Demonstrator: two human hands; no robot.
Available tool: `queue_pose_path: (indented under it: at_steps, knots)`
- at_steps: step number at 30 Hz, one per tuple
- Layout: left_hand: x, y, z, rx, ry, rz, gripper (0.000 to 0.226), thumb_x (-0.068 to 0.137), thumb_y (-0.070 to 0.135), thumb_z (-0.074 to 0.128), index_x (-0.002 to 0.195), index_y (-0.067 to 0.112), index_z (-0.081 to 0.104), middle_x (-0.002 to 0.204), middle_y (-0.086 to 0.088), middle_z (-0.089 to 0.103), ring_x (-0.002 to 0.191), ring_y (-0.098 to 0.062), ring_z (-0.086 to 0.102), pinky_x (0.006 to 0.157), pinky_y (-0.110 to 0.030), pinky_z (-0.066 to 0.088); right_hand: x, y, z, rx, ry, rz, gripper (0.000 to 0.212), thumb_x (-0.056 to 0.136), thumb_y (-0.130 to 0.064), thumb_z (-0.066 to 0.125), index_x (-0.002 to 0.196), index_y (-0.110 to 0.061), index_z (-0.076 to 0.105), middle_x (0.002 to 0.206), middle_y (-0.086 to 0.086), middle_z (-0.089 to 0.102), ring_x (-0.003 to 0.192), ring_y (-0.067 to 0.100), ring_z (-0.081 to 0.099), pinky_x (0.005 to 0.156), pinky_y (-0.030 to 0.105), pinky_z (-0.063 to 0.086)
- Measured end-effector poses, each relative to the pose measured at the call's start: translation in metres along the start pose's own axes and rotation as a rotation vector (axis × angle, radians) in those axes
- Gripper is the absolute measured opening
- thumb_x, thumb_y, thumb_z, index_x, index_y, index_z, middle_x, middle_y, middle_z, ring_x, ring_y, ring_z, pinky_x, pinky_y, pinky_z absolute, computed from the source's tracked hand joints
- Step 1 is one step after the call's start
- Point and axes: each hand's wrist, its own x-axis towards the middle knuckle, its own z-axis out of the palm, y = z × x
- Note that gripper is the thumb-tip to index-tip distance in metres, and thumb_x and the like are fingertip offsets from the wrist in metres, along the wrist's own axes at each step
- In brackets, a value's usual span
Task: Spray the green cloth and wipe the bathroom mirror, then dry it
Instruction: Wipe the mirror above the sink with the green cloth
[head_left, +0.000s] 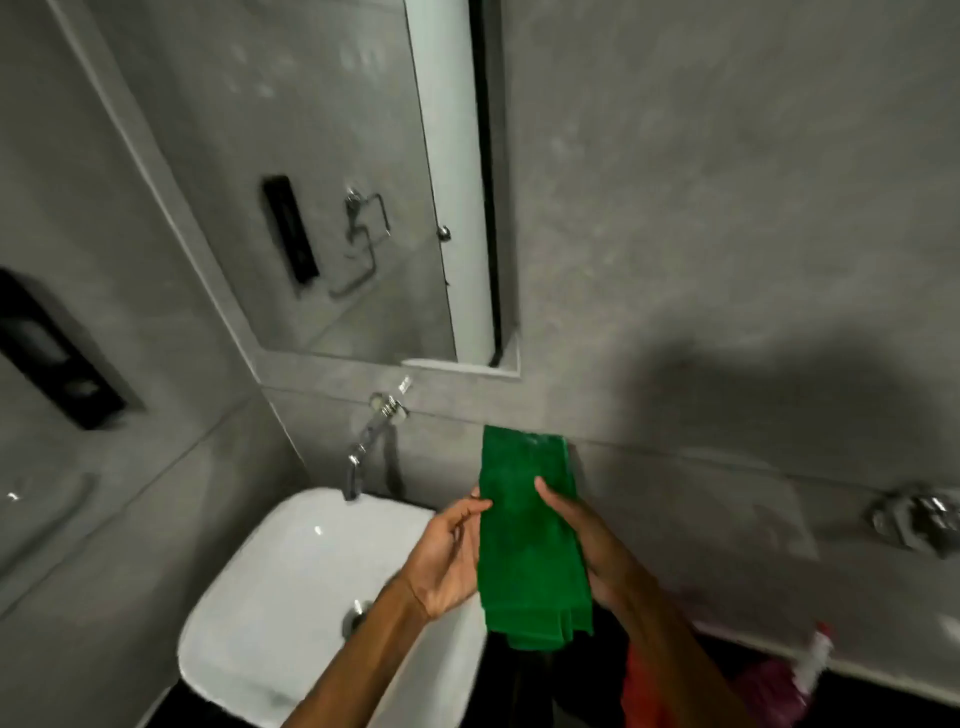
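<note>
A folded green cloth (524, 540) stands upright between my hands, to the right of the white basin. My right hand (582, 540) grips its right edge, thumb across the front. My left hand (447, 561) has its fingertips on the cloth's left edge, palm up. The bathroom mirror (322, 171) hangs on the grey wall above the tap and reflects a door and a towel holder. A spray bottle (815, 660) with a white body and a red top stands at the lower right, blurred.
A white basin (291, 597) sits below a chrome wall tap (371, 441). A black recessed niche (47, 353) is in the left wall. A chrome fitting (919, 519) sticks out of the right wall. Red and pink items (748, 691) lie at the lower right.
</note>
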Motion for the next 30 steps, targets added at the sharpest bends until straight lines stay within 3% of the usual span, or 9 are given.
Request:
queue_pose_path:
  at_steps: [5,9,12,14,16,19,25,27,30]
  knots:
    - [0.002,0.12,-0.004,0.485,0.118,0.508,0.037,0.105,0.011,0.048,0.138,0.012,0.064,0.127,-0.015,0.075,0.107,-0.026,0.077,0.087,-0.037,0.065,0.063,-0.057,0.119,-0.211,0.351,-0.506,0.038,0.098,-0.024,0.063,0.124,0.003,0.066,0.086,0.008,0.081,0.076,0.023,0.079,0.067,0.035,0.065]
    - [0.004,0.21,-0.038,1.029,0.326,1.07,0.05,0.104,0.011,0.043,0.154,0.019,0.046,0.161,-0.002,0.049,0.151,-0.013,0.043,0.127,-0.039,0.033,0.095,-0.118,0.195,-0.474,0.712,-0.989,0.048,0.107,-0.039,0.046,0.14,-0.006,0.055,0.13,0.011,0.067,0.122,0.031,0.063,0.109,0.048,0.049]
    - [0.016,0.277,-0.077,1.343,0.462,1.266,0.071,0.098,0.016,0.04,0.165,0.018,0.017,0.177,-0.001,0.009,0.164,-0.018,0.004,0.133,-0.045,0.004,0.118,-0.162,0.231,-0.713,0.887,-1.341,0.062,0.106,-0.048,0.035,0.149,-0.005,0.041,0.14,0.015,0.057,0.128,0.026,0.055,0.112,0.048,0.046]
    - [0.026,0.319,-0.098,1.463,0.525,1.361,0.075,0.1,0.028,0.038,0.167,0.018,0.005,0.177,0.0,-0.004,0.164,-0.019,-0.004,0.133,-0.044,-0.003,0.14,-0.193,0.243,-0.994,1.009,-1.493,0.063,0.108,-0.036,0.04,0.158,-0.002,0.026,0.161,0.021,0.037,0.15,0.034,0.037,0.124,0.055,0.032]
    - [0.037,0.356,-0.113,1.565,0.577,1.421,0.077,0.101,0.035,0.035,0.167,0.016,0.001,0.177,-0.002,-0.007,0.164,-0.021,-0.005,0.133,-0.048,-0.002,0.158,-0.221,0.245,-1.41,1.13,-1.509,0.078,0.103,-0.021,0.052,0.162,0.0,0.005,0.172,0.021,0.01,0.161,0.035,0.009,0.131,0.055,0.012]
    - [0.056,0.403,-0.131,1.687,0.634,1.457,0.078,0.102,0.039,0.032,0.166,0.01,-0.002,0.176,-0.006,-0.011,0.164,-0.025,-0.006,0.131,-0.056,0.005,0.181,-0.244,0.243,-1.861,1.294,-1.388,0.097,0.099,-0.037,0.057,0.162,-0.004,-0.01,0.172,0.023,0.001,0.161,0.037,0.002,0.13,0.056,0.007]
    - [0.088,0.446,-0.117,1.669,0.712,1.566,0.079,0.1,0.038,0.027,0.164,0.011,-0.01,0.175,-0.015,-0.006,0.163,-0.033,0.0,0.13,-0.06,0.008,0.213,-0.257,0.276,-1.654,1.533,-1.412,0.082,0.105,-0.062,0.02,0.164,-0.011,-0.005,0.172,0.021,0.003,0.16,0.038,0.005,0.13,0.057,0.007]
    - [0.096,0.447,-0.117,1.659,0.745,1.588,0.077,0.1,0.038,0.025,0.164,0.01,-0.009,0.175,-0.017,-0.001,0.162,-0.036,0.005,0.13,-0.061,0.01,0.231,-0.261,0.309,-1.64,1.479,-1.483,0.082,0.104,-0.064,0.021,0.163,-0.012,-0.004,0.172,0.019,-0.002,0.16,0.038,0.005,0.129,0.057,0.003]
    - [0.103,0.45,-0.124,1.677,0.752,1.645,0.073,0.103,0.041,0.016,0.165,0.01,-0.007,0.175,-0.013,-0.005,0.163,-0.033,0.003,0.131,-0.057,0.008,0.265,-0.237,0.328,-2.137,1.025,-1.578,0.081,0.104,-0.064,0.026,0.165,-0.016,0.003,0.17,0.013,-0.012,0.161,0.035,-0.001,0.129,0.054,-0.005]
